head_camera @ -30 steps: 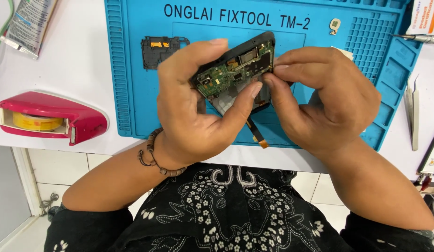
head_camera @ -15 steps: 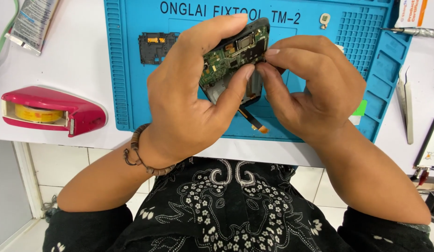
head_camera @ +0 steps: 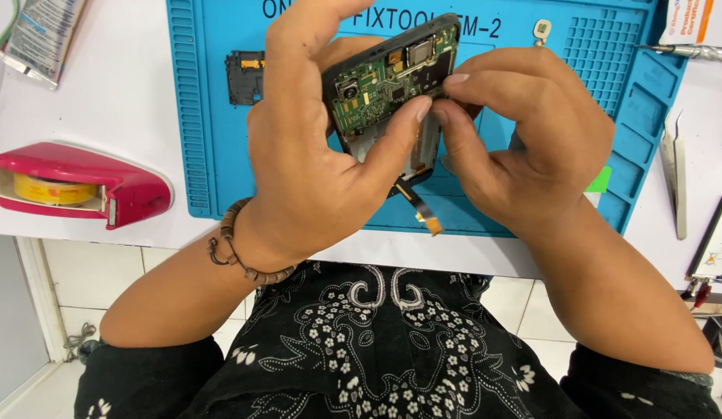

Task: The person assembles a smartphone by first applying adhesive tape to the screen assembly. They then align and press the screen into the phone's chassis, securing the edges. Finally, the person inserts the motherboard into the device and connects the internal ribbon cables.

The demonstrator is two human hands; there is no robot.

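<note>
My left hand (head_camera: pixel 314 155) still clamps the opened phone (head_camera: pixel 392 93), lifted higher now, right hand (head_camera: pixel 524 147) pinching its board.

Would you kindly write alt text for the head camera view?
Two bare hands hold an opened phone over a blue repair mat: the left hand grips it, the right hand pinches its green circuit board. A pink tape dispenser sits left, tweezers right.

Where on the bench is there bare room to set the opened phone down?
Bare white table lies between the tape dispenser and the blue mat. The mat's upper middle is crowded: both hands hold the opened phone, beside a small black part. Tweezers take the right edge.
</note>
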